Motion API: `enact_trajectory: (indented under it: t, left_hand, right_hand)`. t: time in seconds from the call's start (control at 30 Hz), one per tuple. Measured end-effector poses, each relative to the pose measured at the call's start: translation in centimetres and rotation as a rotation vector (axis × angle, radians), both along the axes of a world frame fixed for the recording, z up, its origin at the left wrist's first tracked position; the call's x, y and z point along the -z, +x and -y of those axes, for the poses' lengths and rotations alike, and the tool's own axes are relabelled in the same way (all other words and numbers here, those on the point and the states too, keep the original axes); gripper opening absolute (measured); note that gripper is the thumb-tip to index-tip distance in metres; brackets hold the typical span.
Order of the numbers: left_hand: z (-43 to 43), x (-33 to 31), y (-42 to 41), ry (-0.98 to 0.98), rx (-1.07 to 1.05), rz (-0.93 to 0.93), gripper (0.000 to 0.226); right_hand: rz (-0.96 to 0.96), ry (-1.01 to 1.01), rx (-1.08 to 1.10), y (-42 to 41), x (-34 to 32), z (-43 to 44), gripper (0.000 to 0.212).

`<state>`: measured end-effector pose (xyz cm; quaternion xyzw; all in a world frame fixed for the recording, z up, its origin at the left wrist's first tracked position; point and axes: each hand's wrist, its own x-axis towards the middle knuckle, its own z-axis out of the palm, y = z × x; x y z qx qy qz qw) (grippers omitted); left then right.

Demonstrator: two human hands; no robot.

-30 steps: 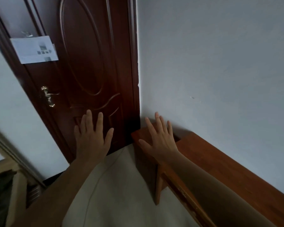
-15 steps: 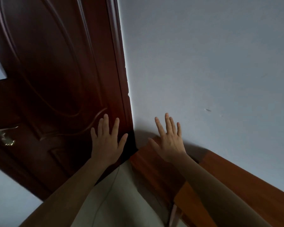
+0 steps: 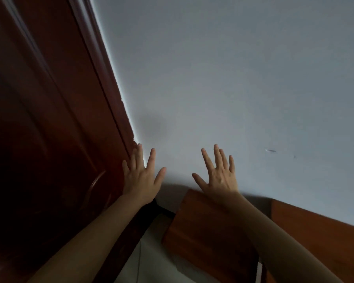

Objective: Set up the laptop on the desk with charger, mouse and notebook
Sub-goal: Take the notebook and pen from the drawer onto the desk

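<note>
My left hand is raised in front of me with fingers spread and nothing in it, over the edge where the door frame meets the wall. My right hand is held up the same way, empty, above the left end of a reddish-brown wooden desk. The desk runs along the wall from the lower middle to the lower right. No laptop, charger, mouse or notebook is in view.
A dark red-brown wooden door fills the left side. A pale grey wall takes up the upper right. A strip of light floor shows between the door and the desk end.
The view has swung to the right and tilted; the door handle and paper on the door have left the frame. Both hands stay raised and spread, now in front of the wall.
</note>
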<state>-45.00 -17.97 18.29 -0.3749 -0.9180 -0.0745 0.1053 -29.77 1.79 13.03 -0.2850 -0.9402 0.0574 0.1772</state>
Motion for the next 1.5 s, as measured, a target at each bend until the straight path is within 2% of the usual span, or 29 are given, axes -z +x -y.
enact_trajectory:
  t: [0.13,0.27,0.5,0.7,0.83,0.97,1.1,1.2,1.37,1.5]
  left_hand:
    - [-3.2,1.7,-4.8,0.002,0.191,0.053,0.076]
    - [-4.8,4.1,-7.5,-0.019,0.378,0.164,0.074]
    - [-4.9,8.8,-7.3,-0.107,0.531,0.303,0.074]
    - [-4.3,17.4,-4.5,-0.168,0.571,0.353,0.077]
    - [-3.3,25.1,-2.5,-0.194,0.494,0.423,0.081]
    - [0.0,34.7,0.6,-0.156,0.258,0.604,0.088]
    - [2.8,42.9,2.6,0.089,-0.069,0.845,0.1]
    - [4.3,47.3,3.4,0.176,-0.27,0.98,0.102]
    - [4.3,50.6,2.9,0.236,-0.146,1.064,0.073]
    - [3.8,50.8,2.5,0.313,-0.207,1.162,0.076]
  right_hand:
    - [0.032,-0.013,0.228,0.5,1.4,-0.6,0.085]
    - [0.118,-0.114,0.511,3.0,3.0,2.7,0.088]
    - [0.177,-0.272,0.722,6.8,6.1,8.1,0.087]
    - [0.185,-0.411,0.806,9.9,13.7,9.5,0.088]
    - [0.113,-0.583,0.884,11.4,20.9,10.8,0.095]
    - [0.094,-0.774,0.917,13.2,30.4,14.5,0.099]
    - [-0.082,-0.92,0.969,13.4,38.5,18.1,0.099]
    - [-0.165,-1.001,1.043,13.1,43.0,20.0,0.096]
    - [-0.37,-1.041,1.204,12.7,46.3,18.0,0.089]
    - [-0.612,-1.018,1.314,12.1,47.1,15.8,0.078]
